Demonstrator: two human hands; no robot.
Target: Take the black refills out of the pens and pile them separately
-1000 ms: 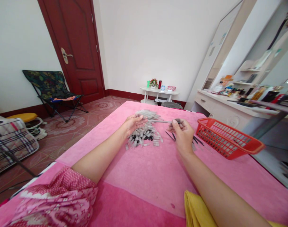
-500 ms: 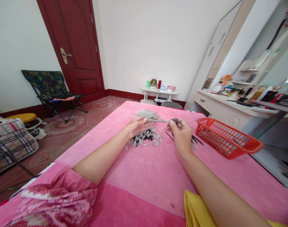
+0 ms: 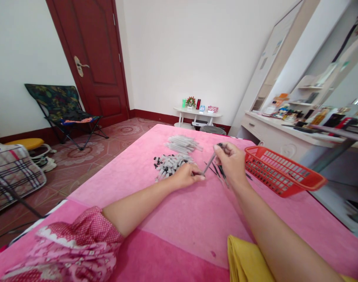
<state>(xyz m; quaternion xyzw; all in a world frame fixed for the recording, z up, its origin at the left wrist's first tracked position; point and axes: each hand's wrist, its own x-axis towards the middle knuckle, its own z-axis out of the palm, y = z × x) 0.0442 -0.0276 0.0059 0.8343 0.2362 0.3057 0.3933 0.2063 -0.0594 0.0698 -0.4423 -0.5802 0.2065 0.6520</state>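
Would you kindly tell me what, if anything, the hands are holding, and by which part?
A grey rod, held at both ends: the left hand grips its lower end, the right hand its upper end.

There are two hands (image 3: 187, 175) (image 3: 231, 158), one held stick (image 3: 209, 163), two piles (image 3: 183, 144) (image 3: 168, 164) and one basket (image 3: 273, 177).
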